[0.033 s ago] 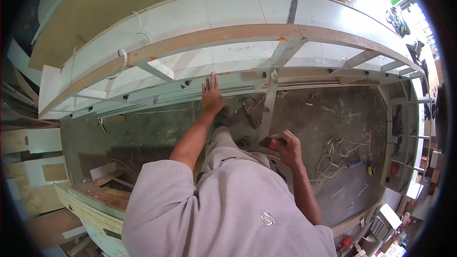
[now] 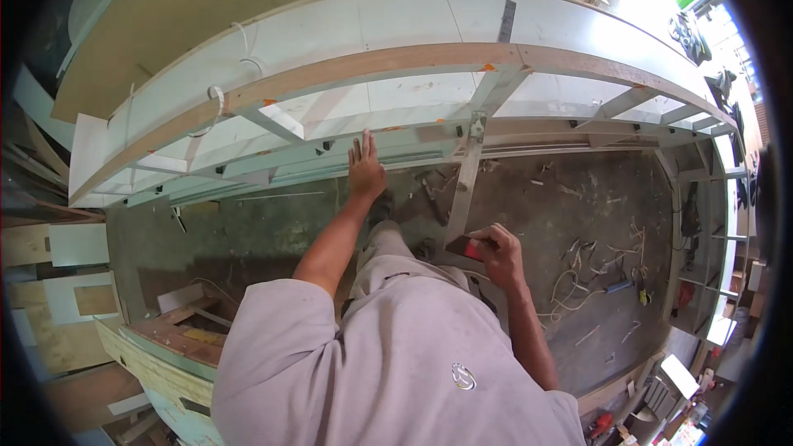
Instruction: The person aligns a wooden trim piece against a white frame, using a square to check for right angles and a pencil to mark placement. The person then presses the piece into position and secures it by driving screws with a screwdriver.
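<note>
1. Pale timber forms the long rail (image 2: 380, 59) along a white framework (image 2: 268, 121) that spans the view ahead of the person; the wide lens bends it into an arc.
2. The left hand (image 2: 366, 169) reaches to the framework's near edge, fingers straight and slightly spread, gripping nothing visible; whether the fingertips touch cannot be told.
3. The right hand (image 2: 500, 254) pinches a small red-and-dark hand tool (image 2: 472, 249), flat and pointed at one end, near the person's waist. Its exact kind is unclear.
4. As far as can be judged, the framework is largely assembled: the rail and cross-pieces (image 2: 500, 91) are joined, and smooth white panels (image 2: 405, 12) lie beyond. The bays between cross-pieces are open. What finishing is left cannot be told.
5. Small orange patches (image 2: 489, 68) dot the rail; stubby black fittings (image 2: 322, 147) line the near edge.
6. A narrow, straight grey strip (image 2: 507, 21) lies on the panels, and thin white cord (image 2: 216, 99) loops over the rail.
7. Below, the dull concrete floor (image 2: 512, 206) carries scattered offcuts and a tangled cream cable (image 2: 564, 285).
</note>
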`<state>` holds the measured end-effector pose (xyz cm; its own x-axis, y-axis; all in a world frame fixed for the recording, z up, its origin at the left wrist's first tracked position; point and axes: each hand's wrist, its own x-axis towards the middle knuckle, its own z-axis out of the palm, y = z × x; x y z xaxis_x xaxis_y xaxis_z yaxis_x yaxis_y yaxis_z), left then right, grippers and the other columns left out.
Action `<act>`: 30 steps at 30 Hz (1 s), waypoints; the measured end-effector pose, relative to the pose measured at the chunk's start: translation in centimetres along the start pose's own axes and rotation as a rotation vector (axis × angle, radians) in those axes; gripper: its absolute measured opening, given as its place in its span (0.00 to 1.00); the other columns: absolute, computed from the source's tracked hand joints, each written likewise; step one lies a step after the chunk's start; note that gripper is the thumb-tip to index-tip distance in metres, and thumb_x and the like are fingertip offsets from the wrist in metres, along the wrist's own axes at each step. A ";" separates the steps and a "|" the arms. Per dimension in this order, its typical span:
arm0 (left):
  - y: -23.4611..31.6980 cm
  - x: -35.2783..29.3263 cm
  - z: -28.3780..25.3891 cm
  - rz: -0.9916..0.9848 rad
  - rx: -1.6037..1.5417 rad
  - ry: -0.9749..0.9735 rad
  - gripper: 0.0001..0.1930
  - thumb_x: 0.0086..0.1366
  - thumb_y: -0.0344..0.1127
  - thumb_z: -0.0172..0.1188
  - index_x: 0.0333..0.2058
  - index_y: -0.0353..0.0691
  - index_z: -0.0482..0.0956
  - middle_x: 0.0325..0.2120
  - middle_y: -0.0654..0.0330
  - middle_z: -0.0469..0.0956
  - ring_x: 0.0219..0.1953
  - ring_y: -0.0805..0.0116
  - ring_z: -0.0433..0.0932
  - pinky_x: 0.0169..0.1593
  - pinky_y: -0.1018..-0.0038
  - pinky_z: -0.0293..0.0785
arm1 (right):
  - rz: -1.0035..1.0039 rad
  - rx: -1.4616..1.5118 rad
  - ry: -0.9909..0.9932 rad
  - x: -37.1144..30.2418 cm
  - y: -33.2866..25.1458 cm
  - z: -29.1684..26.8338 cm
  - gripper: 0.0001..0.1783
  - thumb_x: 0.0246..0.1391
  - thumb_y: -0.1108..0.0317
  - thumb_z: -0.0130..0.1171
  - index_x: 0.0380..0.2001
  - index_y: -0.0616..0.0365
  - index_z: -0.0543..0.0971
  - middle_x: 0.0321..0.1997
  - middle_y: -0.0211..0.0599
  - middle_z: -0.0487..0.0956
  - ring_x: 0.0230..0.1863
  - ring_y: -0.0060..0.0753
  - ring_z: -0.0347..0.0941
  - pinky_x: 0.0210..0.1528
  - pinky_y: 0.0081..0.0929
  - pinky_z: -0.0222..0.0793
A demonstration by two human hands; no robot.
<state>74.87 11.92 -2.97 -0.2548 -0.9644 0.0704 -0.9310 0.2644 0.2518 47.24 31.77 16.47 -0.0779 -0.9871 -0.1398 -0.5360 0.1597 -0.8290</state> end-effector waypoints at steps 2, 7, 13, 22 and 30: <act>-1.2 -1.2 -0.4 -0.160 -0.041 0.020 0.39 0.63 0.39 0.55 0.69 0.32 0.52 0.69 0.42 0.53 0.72 0.45 0.51 0.71 0.51 0.51 | -0.026 0.090 0.021 0.7 -0.8 0.6 0.08 0.52 0.70 0.64 0.36 0.58 0.83 0.33 0.43 0.80 0.32 0.41 0.79 0.36 0.33 0.73; -3.0 -1.7 -1.2 -0.450 -0.584 -0.344 0.38 0.64 0.59 0.56 0.60 0.29 0.68 0.55 0.41 0.72 0.55 0.50 0.74 0.57 0.55 0.72 | -0.083 0.013 0.114 6.1 0.6 4.4 0.11 0.50 0.68 0.65 0.38 0.58 0.84 0.36 0.45 0.82 0.37 0.46 0.80 0.40 0.37 0.74; 9.1 1.9 -2.2 -0.671 -1.496 -0.635 0.34 0.68 0.64 0.54 0.46 0.29 0.77 0.35 0.53 0.80 0.29 0.69 0.80 0.34 0.72 0.79 | -0.094 -0.085 0.199 15.5 7.1 8.2 0.10 0.50 0.69 0.66 0.37 0.60 0.84 0.33 0.44 0.83 0.33 0.36 0.81 0.38 0.31 0.74; 2.2 5.3 5.6 -0.675 -1.177 -0.232 0.22 0.71 0.52 0.56 0.33 0.34 0.78 0.22 0.64 0.75 0.23 0.76 0.74 0.23 0.74 0.70 | 0.079 -0.069 0.149 22.7 6.0 17.8 0.09 0.53 0.65 0.66 0.32 0.59 0.85 0.31 0.47 0.83 0.31 0.38 0.82 0.37 0.34 0.74; -3.2 5.4 2.8 -0.706 -1.123 -0.269 0.24 0.69 0.53 0.58 0.30 0.33 0.78 0.20 0.63 0.74 0.22 0.76 0.70 0.24 0.73 0.66 | 0.014 0.006 0.211 23.5 4.1 22.4 0.11 0.54 0.63 0.66 0.28 0.61 0.82 0.27 0.48 0.81 0.29 0.49 0.78 0.32 0.38 0.71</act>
<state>75.76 5.83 -6.10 0.0216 -0.8297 -0.5578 -0.2019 -0.5501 0.8103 62.07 9.52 -2.37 -0.2600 -0.9650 -0.0347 -0.5290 0.1724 -0.8309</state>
